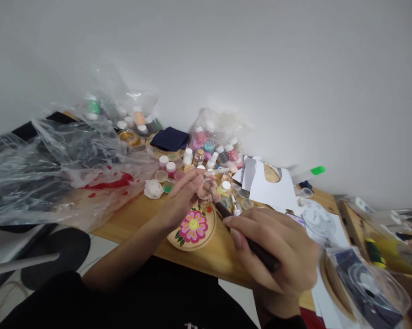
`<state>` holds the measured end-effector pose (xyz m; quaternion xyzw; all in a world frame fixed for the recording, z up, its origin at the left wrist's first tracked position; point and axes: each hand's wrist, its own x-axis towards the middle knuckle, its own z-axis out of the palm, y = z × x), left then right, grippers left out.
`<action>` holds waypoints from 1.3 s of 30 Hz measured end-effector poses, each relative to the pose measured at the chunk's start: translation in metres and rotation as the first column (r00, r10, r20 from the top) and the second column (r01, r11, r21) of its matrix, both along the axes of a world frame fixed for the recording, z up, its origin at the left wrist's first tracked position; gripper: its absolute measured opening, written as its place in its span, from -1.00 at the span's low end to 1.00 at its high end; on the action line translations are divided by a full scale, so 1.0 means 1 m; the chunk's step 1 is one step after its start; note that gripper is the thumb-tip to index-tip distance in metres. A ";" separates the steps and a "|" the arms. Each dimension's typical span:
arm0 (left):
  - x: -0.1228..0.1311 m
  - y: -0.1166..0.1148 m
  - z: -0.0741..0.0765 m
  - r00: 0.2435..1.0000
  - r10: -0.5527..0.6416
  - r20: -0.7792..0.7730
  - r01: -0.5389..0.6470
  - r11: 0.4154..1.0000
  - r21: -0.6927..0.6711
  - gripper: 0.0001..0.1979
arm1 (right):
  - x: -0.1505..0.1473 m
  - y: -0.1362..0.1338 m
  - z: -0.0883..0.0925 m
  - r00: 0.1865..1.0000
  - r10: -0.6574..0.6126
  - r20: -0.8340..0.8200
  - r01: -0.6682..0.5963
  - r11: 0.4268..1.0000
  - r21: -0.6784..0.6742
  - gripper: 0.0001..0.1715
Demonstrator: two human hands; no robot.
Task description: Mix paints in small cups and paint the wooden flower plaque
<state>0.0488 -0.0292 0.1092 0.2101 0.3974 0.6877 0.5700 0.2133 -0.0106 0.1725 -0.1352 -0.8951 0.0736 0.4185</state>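
Observation:
My left hand (182, 201) is closed around a small clear cup (202, 192) with pinkish-beige contents, raised above the table. In my right hand (277, 251) is a dark-handled tool (262, 256), gripped like a pen. Its tip reaches to the cup, but blur hides what kind of tip it is. Below the cup lies a round wooden disc (193, 244) with a pink and magenta flower, yellow centre and green leaves. Small cups of colour stand just beyond my left hand, one with green paint (168, 187), beside a crumpled white tissue (153, 188).
Clear plastic sheeting (65, 160) covers the left side. White-capped jars (171, 169), a dark blue cloth (171, 139) and bagged bottles (219, 132) stand along the wall. White papers (272, 189) lie right, near a plastic-wrapped package (367, 283) and an open box (356, 228).

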 end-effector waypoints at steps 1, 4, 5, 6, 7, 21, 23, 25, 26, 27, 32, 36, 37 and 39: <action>0.000 0.000 0.000 1.000 -0.002 0.005 0.002 1.000 -0.003 -0.52 | 0.000 0.000 0.000 1.000 0.011 -0.012 -0.011 1.000 -0.002 -0.92; -0.001 0.000 0.001 0.999 -0.032 0.026 0.032 0.999 0.014 -0.53 | 0.001 -0.001 0.000 1.000 0.005 -0.017 -0.005 1.000 -0.001 -0.90; -0.001 0.000 0.001 0.999 -0.044 0.028 0.043 0.999 0.021 -0.55 | 0.001 -0.001 0.000 1.000 -0.008 -0.001 0.008 1.000 0.010 -0.89; -0.001 0.000 0.000 0.998 -0.049 0.029 0.048 0.999 0.023 -0.57 | 0.001 -0.001 0.000 0.999 -0.027 0.020 0.027 1.000 0.016 -0.89; -0.001 0.000 0.000 0.998 -0.048 0.031 0.048 0.999 0.020 -0.59 | 0.001 -0.002 0.000 0.998 -0.044 0.038 0.044 0.999 0.015 -0.89; -0.004 0.002 0.001 0.994 -0.088 0.063 0.089 0.996 -0.007 -0.67 | 0.001 -0.003 0.001 0.997 -0.055 0.058 0.057 0.997 -0.043 -0.89; -0.004 0.002 0.002 0.994 -0.097 0.058 0.098 0.995 -0.012 -0.68 | 0.001 -0.001 0.000 1.000 0.006 -0.012 -0.006 1.000 -0.005 -0.90; -0.005 0.002 0.002 0.992 -0.117 0.053 0.118 0.993 -0.014 -0.68 | 0.001 0.001 -0.001 0.999 0.024 -0.036 -0.024 1.000 0.015 -0.87; -0.005 0.001 0.002 0.990 -0.131 0.050 0.132 0.991 -0.015 -0.67 | 0.000 0.002 -0.002 1.000 -0.002 -0.023 0.002 1.000 0.003 -0.86; -0.005 0.001 0.001 0.989 -0.144 0.047 0.145 0.989 -0.016 -0.65 | 0.000 0.002 -0.002 0.999 -0.039 -0.001 0.039 0.999 -0.006 -0.85; -0.005 0.002 0.002 0.985 -0.154 0.076 0.158 0.987 -0.043 -0.69 | 0.003 0.001 -0.001 0.997 -0.076 0.009 0.076 0.997 -0.008 -0.89; -0.005 0.002 0.004 0.982 -0.170 0.082 0.174 0.984 -0.044 -0.73 | 0.005 0.003 0.000 0.996 -0.026 -0.084 0.024 1.000 -0.020 -0.85; -0.005 0.001 0.004 0.980 -0.186 0.077 0.189 0.981 -0.036 -0.71 | 0.005 0.003 0.000 0.996 -0.024 -0.081 0.022 0.999 -0.024 -0.83; -0.006 0.001 0.004 0.972 -0.225 0.071 0.226 0.974 -0.011 -0.69 | 0.005 0.003 0.000 0.997 -0.033 -0.064 0.031 0.999 -0.026 -0.82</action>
